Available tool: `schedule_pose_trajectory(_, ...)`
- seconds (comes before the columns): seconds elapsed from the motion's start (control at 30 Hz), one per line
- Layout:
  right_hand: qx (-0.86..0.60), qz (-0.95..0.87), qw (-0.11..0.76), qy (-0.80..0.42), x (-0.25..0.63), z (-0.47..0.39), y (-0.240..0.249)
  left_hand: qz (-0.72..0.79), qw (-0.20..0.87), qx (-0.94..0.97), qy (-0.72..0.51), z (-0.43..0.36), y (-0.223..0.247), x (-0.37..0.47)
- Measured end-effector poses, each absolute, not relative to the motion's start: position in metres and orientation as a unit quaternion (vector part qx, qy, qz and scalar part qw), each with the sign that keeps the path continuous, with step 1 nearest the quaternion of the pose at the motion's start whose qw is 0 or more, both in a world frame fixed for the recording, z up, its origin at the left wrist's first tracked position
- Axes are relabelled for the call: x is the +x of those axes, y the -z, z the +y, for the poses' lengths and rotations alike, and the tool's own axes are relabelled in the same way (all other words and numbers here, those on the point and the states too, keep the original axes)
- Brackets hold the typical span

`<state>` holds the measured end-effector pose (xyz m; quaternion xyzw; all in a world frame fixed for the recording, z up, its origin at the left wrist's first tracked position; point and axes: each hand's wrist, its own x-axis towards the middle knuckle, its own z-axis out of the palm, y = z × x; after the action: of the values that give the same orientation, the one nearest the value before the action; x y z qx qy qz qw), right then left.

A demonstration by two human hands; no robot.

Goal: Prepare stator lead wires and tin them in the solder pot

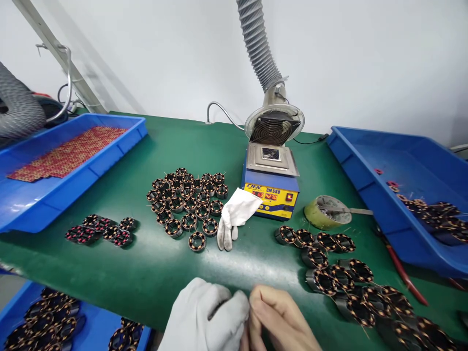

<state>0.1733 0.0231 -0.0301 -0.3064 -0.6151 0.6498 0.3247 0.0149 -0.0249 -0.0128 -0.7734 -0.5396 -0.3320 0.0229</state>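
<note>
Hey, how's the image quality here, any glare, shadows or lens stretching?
Head view: pale glare on the shiny green tabletop, towards its front edge; soft diagonal shadows on the plain white wall, upper left; the black ring-shaped cores with copper-coloured windings at lower right look stretched and soft, probably wide-lens distortion.

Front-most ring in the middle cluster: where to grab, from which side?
I'd pinch the ring by opposite sides of its outer wall, coming from above and the near side. It sits opening-up, and the neighbouring rings are all behind it.
</note>
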Motion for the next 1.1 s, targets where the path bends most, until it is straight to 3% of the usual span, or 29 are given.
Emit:
schedule_pose_trajectory(0.07,-0.274,-0.532,0.339,-0.726,0.172,0.025,0.031,-0.541,-0.051,-0.764,0.348,-0.025,0.013,0.014)
schedule_pose_trajectory(0.23,-0.262,-0.681,0.461,-0.505,0.171,0.032,0.028,-0.515,-0.304,-0.656,0.461,-0.025,0.022,0.013)
schedule_pose_trajectory(0.4,-0.253,-0.719,0.485,-0.430,0.170,0.027,0.029,-0.518,-0.346,-0.622,0.475,-0.024,0.025,0.014)
schedule_pose_trajectory(0.57,-0.373,-0.580,0.551,-0.469,0.182,0.029,0.029,-0.551,-0.433,-0.538,0.468,-0.024,0.023,0.013)
schedule_pose_trajectory(0.63,-0.369,-0.581,0.519,-0.506,0.185,0.030,0.028,-0.550,-0.503,-0.462,0.481,-0.026,0.028,0.011)
schedule_pose_trajectory(0.7,-0.351,-0.611,0.430,-0.565,0.182,0.029,0.029,-0.540,-0.550,-0.411,0.486,-0.028,0.036,0.011)
schedule_pose_trajectory(0.87,-0.339,-0.618,0.331,-0.627,0.171,0.024,0.036,-0.587,-0.397,-0.468,0.528,-0.027,0.054,0.019)
schedule_pose_trajectory(1.1,-0.318,-0.566,0.258,-0.716,0.166,0.028,0.035,-0.530,-0.293,-0.565,0.561,-0.013,0.046,0.013)
